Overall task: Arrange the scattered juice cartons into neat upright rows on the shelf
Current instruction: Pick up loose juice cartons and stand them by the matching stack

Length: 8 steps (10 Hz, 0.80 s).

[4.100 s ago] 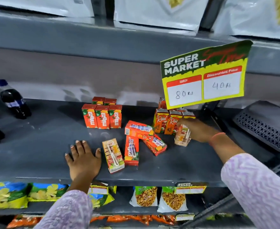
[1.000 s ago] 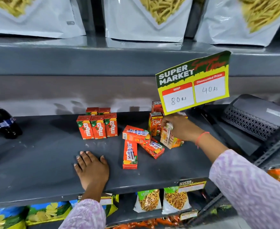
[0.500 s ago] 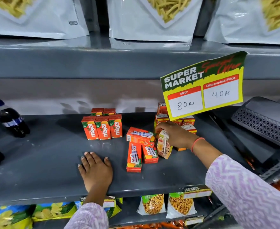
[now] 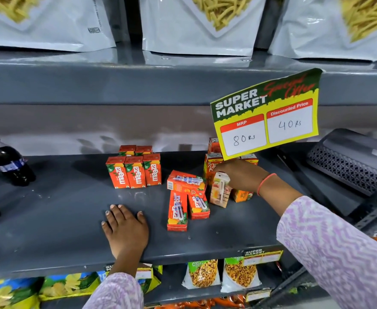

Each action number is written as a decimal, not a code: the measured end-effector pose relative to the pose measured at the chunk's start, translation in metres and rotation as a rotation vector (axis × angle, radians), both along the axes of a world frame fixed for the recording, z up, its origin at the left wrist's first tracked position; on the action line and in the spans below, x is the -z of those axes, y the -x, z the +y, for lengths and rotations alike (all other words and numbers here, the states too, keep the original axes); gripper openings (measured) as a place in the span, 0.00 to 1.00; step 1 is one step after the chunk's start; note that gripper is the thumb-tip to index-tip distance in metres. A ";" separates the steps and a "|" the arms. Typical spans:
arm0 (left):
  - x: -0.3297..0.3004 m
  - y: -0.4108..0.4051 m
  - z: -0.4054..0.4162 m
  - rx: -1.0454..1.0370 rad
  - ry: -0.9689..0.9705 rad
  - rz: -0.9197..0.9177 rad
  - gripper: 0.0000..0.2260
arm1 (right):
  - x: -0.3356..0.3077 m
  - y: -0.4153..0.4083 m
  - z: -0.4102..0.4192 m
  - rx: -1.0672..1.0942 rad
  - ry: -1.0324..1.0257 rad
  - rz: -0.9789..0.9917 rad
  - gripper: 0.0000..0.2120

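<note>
**Juice cartons: one more upright at the right-hand group**

Juice carton (image 4: 220, 190) with a straw on its face now stands nearly upright on the grey shelf (image 4: 60, 219), held at its top by the right hand (image 4: 241, 175), whose fingers are closed around it. Half a second ago the same carton was tilted lower and further left in that hand; four seconds back it was a different, paler carton being set down beside the Real cartons (image 4: 212, 166). The left hand (image 4: 126, 228) stays flat on the shelf, fingers spread, gripping nothing, in much the same spot as before.

Three cartons remain lying down just left of the held one: a sideways carton (image 4: 186, 182) resting across the far ends of a long flat carton (image 4: 177, 211) and a shorter flat carton (image 4: 198, 207). A fourth flat carton seen four seconds ago is gone from the front of the shelf.

Well to the left, the Maaza cartons (image 4: 135, 172) stand in a neat upright row of three with two more behind. A yellow price sign (image 4: 265, 117) hangs in front of the right-hand group and hides its back cartons. A cola bottle (image 4: 9, 161) lies at the far left. Snack bags (image 4: 203, 273) fill the shelf below.
</note>
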<state>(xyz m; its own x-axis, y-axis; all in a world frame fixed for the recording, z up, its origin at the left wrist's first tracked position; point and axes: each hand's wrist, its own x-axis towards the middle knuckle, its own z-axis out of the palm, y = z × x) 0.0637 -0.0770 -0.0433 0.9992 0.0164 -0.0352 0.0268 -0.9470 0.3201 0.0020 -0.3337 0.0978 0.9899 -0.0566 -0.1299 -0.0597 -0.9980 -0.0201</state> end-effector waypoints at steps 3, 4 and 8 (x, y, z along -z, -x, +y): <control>-0.002 0.001 0.000 0.005 0.014 0.011 0.29 | -0.011 -0.004 0.005 0.019 0.069 0.050 0.17; -0.002 0.001 0.000 0.006 0.014 0.015 0.28 | -0.014 -0.005 0.006 0.079 -0.017 0.079 0.22; -0.002 0.001 0.000 0.011 0.015 0.012 0.29 | -0.004 -0.003 0.003 0.123 0.184 0.044 0.20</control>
<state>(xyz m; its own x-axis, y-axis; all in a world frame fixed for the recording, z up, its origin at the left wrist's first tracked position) 0.0628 -0.0774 -0.0417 0.9989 0.0048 -0.0472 0.0203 -0.9423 0.3342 0.0053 -0.3305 0.1021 0.9677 -0.2034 -0.1486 -0.1782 -0.9697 0.1671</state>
